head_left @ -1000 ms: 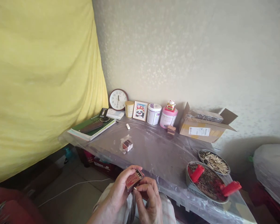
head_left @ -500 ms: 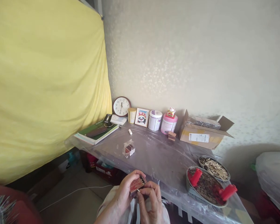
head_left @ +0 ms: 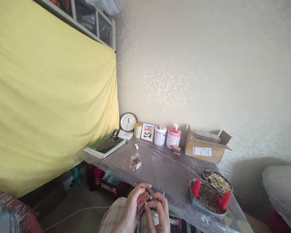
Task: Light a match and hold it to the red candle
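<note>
My left hand (head_left: 133, 207) is wrapped round a small red matchbox (head_left: 143, 198), held over my lap at the table's front edge. The matchbox is partly slid open, and dark match heads show at its far end. Between the thumb and forefinger of my right hand (head_left: 157, 210) a thin pale matchstick (head_left: 145, 203) is pinched, close against the side of the matchbox. The tip of the stick is too small to make out. On the table ahead lies a plastic-wrapped pack of matchboxes (head_left: 135, 162).
A tin with two red candles (head_left: 207, 197) stands at the right, beside a round tin of loose matchsticks (head_left: 217, 181). Toward the wall are a cardboard box (head_left: 203, 152), two tubs, a framed picture (head_left: 147, 132) and a clock (head_left: 128, 122). Books (head_left: 104, 147) lie at the left.
The view has tilted upward, so the table things sit lower in the picture. Both hands keep their hold on the matchbox and matchstick, close together as before.
</note>
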Available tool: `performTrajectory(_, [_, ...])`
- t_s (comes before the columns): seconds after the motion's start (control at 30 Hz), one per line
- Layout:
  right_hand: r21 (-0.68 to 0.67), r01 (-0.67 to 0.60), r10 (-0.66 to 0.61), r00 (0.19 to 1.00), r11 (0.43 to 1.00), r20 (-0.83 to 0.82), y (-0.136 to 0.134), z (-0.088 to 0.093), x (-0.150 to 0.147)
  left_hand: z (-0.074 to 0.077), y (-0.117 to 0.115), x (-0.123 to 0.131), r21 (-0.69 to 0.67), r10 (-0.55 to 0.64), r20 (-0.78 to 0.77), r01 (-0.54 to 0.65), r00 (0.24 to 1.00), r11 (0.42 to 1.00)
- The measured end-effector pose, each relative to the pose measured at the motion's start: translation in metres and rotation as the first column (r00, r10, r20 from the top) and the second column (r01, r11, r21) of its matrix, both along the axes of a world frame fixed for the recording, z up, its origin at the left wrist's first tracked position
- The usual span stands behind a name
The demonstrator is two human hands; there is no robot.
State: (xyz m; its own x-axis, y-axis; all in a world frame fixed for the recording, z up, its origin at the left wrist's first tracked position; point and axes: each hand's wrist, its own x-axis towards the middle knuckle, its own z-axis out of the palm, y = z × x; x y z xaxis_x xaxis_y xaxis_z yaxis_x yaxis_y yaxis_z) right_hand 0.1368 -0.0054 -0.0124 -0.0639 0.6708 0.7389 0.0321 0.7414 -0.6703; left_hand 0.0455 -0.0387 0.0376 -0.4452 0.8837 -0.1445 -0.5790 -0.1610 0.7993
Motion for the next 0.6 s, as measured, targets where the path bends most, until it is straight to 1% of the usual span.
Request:
performTrajectory(0.2, [-0.049,-0.091,0.089,0.995,0.995,-0.048,-0.006,0.004,-0.001,0.006,-0.006,0.007,-0.027,0.061,0.05,-0.06,0.997,0.998])
performTrajectory(0.27, [-0.087,-0.132,0.124,0.989,0.988,-0.085,-0.004,0.006,-0.001,0.009,-0.008,0.01,-0.048,0.087,0.068,-0.084,0.994,0.995])
performTrajectory(0.33, [-0.154,-0.188,0.167,0.976,0.97,-0.14,0.001,0.01,0.003,0.013,-0.009,0.011,-0.069,0.112,0.085,-0.107,0.99,0.992])
performTrajectory(0.4, [-0.264,-0.263,0.206,0.953,0.928,-0.224,0.009,0.015,0.009,0.014,-0.009,0.012,-0.069,0.111,0.082,-0.106,0.99,0.992])
performTrajectory(0.5, [-0.429,-0.362,0.214,0.91,0.828,-0.355,0.022,0.025,0.022,0.01,-0.008,0.012,-0.046,0.069,0.066,-0.066,0.995,0.997])
performTrajectory(0.53, [-0.465,-0.379,0.204,0.901,0.8,-0.384,0.025,0.028,0.027,0.007,-0.006,0.012,-0.037,0.049,0.059,-0.047,0.997,0.998])
performTrajectory(0.6, [-0.511,-0.382,0.169,0.895,0.77,-0.413,0.031,0.033,0.037,0.0,-0.002,0.012,-0.025,0.008,0.044,-0.007,0.999,1.0])
